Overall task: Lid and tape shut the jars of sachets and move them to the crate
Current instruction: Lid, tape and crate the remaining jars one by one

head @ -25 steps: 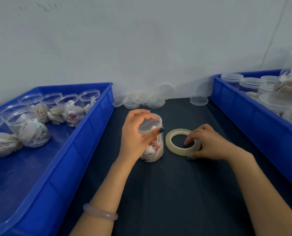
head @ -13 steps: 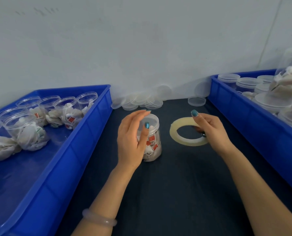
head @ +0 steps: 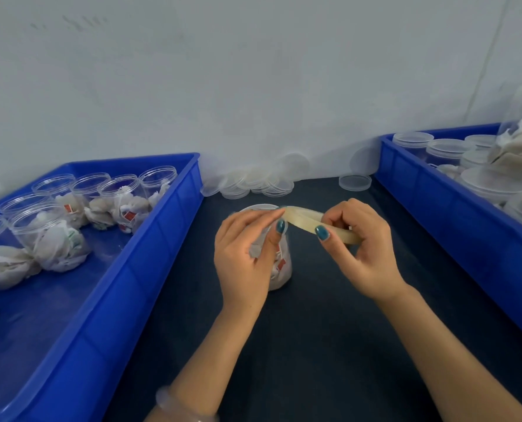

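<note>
One lidded jar [head: 284,269] of sachets stands upright on the dark counter [head: 323,345], its clear lid [head: 258,207] on, while a person's two hands work one roll of tape [head: 310,221] held just above and to the right of the jar. The left hand [head: 244,257] reaches across the front of the jar and hides much of it. Its fingers are nearly straight, and its grip is together on the roll's near edge, pinched between thumb and forefinger over the jar's lid. The right hand [head: 363,251], to the right of the jar, has its fingers curled through the ring and its thumb laid on the outer face. Its grip is clamped on the roll, which is tilted almost edge-on to the camera. Both forearms come up from the bottom of the frame and converge on the jar, and one pale bracelet [head: 186,405] circles the left wrist. Left of the jar, one blue crate [head: 150,269] holds at least seven open jars [head: 122,205] of sachets, with part of another at the frame's edge. Right of the jar, a second blue crate [head: 430,214] holds capped jars [head: 445,147], too stacked and blurred to count. Behind the jar, a heap of loose lids [head: 262,181] lies along the white wall [head: 253,86], overlapped past counting, and one single lid [head: 354,182] lies behind and right of the jar.
</note>
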`<state>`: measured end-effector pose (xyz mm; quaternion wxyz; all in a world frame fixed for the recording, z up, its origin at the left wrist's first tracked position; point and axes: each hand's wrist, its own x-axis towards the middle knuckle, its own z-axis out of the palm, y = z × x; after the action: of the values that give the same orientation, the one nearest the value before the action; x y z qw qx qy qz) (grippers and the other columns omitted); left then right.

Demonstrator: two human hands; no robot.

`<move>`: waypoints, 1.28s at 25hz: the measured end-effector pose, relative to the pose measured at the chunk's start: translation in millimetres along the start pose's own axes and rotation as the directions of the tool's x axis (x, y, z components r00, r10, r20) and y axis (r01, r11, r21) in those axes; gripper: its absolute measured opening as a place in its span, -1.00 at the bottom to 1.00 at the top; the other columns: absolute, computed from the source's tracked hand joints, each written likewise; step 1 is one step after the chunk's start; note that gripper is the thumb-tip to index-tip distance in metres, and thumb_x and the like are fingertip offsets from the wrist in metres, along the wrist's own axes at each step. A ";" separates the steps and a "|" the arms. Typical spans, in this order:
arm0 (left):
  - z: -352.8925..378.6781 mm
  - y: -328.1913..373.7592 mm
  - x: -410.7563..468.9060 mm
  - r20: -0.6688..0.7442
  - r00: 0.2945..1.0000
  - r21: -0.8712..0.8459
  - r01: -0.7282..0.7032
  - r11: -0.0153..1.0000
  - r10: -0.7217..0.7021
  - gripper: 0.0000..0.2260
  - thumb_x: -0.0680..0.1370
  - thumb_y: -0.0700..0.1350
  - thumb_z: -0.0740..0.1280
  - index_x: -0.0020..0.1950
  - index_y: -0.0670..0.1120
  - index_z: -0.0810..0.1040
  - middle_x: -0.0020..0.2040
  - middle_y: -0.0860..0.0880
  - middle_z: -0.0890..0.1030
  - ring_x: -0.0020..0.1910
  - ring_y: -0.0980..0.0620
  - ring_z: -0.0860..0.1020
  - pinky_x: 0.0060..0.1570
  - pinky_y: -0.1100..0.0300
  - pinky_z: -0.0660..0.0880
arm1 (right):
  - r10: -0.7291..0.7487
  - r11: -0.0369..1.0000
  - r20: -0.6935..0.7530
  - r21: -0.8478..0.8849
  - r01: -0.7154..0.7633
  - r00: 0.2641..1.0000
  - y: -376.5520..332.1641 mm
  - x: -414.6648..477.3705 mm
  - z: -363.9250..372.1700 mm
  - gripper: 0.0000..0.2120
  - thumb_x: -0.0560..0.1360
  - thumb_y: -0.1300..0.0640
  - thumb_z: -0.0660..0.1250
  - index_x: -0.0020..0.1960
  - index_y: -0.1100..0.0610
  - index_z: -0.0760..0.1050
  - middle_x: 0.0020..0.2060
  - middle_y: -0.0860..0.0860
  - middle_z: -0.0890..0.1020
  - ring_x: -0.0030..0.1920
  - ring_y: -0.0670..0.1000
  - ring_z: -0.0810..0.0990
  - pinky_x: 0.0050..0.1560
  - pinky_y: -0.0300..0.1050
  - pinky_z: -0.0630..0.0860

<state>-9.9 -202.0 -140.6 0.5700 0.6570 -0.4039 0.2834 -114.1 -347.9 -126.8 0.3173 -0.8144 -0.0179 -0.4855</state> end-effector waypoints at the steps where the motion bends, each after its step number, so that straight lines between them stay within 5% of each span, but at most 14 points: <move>1: -1.4 2.3 0.2 -0.010 0.999 -0.035 0.041 0.999 -0.041 -0.82 0.55 0.00 0.38 0.13 0.04 0.66 0.05 0.27 0.61 0.13 0.17 0.55 0.15 -0.09 0.53 | -0.046 0.997 -0.005 -0.054 0.046 0.999 -1.3 -0.7 1.5 -0.71 0.54 -0.04 0.29 -0.21 0.16 0.52 -0.36 -0.03 0.49 -0.33 0.00 0.43 -0.27 -0.08 0.34; 5: -7.1 6.6 3.1 -0.004 0.970 -0.177 0.240 0.955 -0.245 -0.90 0.46 0.14 0.41 -0.04 0.22 0.61 -0.07 0.17 0.64 0.03 0.06 0.58 0.01 0.29 0.49 | -0.168 0.975 0.040 -0.143 0.172 0.985 -5.4 -6.6 7.1 -0.72 0.55 -0.03 0.30 -0.20 0.16 0.51 -0.38 -0.16 0.43 -0.42 -0.10 0.38 -0.38 -0.21 0.30; 8: -8.4 5.2 4.9 0.046 0.954 -0.152 0.301 0.942 -0.297 -0.86 0.42 0.25 0.37 -0.11 0.24 0.58 -0.10 0.15 0.62 0.02 0.06 0.55 -0.03 0.38 0.42 | -0.255 0.947 0.017 -0.195 0.254 0.967 -6.1 -7.7 5.6 -0.70 0.56 -0.02 0.30 -0.22 0.18 0.51 -0.36 -0.20 0.37 -0.48 -0.10 0.33 -0.46 -0.23 0.25; 12: -6.4 6.6 5.5 0.101 0.950 -0.085 0.306 0.948 -0.297 -0.84 0.45 0.31 0.28 -0.09 0.28 0.50 -0.04 0.43 0.50 0.08 0.08 0.51 0.07 0.11 0.47 | -0.356 0.889 -0.011 -0.313 0.334 0.935 -5.1 -8.3 5.8 -0.68 0.56 -0.03 0.30 -0.24 0.18 0.53 -0.36 -0.17 0.38 -0.44 -0.11 0.30 -0.41 -0.23 0.26; 16: -4.1 4.8 2.8 0.134 0.967 -0.022 0.221 0.975 -0.216 -0.82 0.55 0.24 0.22 -0.04 0.17 0.47 -0.03 0.41 0.47 0.12 0.04 0.50 0.17 -0.11 0.47 | -0.411 0.804 0.025 -0.461 0.375 0.911 -1.8 -7.0 3.6 -0.63 0.58 -0.07 0.25 -0.24 0.17 0.56 -0.41 -0.05 0.48 -0.43 -0.09 0.32 -0.42 -0.19 0.27; 21: 1.3 4.6 -1.4 0.114 0.985 0.002 0.132 0.991 -0.131 -0.85 0.58 0.15 0.21 0.00 0.10 0.46 0.02 0.48 0.44 0.08 0.24 0.42 0.17 0.00 0.45 | -0.318 0.769 0.066 -0.566 0.298 0.946 6.9 -6.1 0.6 -0.59 0.61 -0.07 0.18 -0.25 0.17 0.55 -0.39 0.00 0.47 -0.45 0.02 0.38 -0.43 -0.12 0.29; 27: -9.4 4.2 3.9 0.124 0.991 -0.021 0.061 0.998 -0.058 -0.76 0.54 0.13 0.36 0.10 0.03 0.60 0.02 0.26 0.59 0.12 0.09 0.52 0.14 -0.11 0.46 | -0.362 0.772 0.063 -0.539 0.337 0.930 4.2 -7.9 5.2 -0.61 0.60 -0.07 0.20 -0.28 0.14 0.50 -0.41 -0.04 0.41 -0.44 -0.02 0.32 -0.41 -0.14 0.23; 32: -13.3 2.9 6.8 0.085 0.994 0.032 0.070 0.997 -0.073 -0.88 0.49 -0.01 0.42 0.00 0.03 0.66 -0.07 0.26 0.57 0.02 0.04 0.56 0.02 -0.16 0.52 | -0.375 0.759 0.090 -0.541 0.362 0.922 2.8 -9.0 5.3 -0.66 0.56 -0.04 0.20 -0.29 0.14 0.47 -0.41 -0.03 0.40 -0.43 -0.02 0.31 -0.39 -0.15 0.20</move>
<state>-7.7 -190.5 -130.9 0.5524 0.6908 -0.4003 0.2398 -113.8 -344.8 -137.1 -0.0308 -0.8453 -0.0341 -0.5324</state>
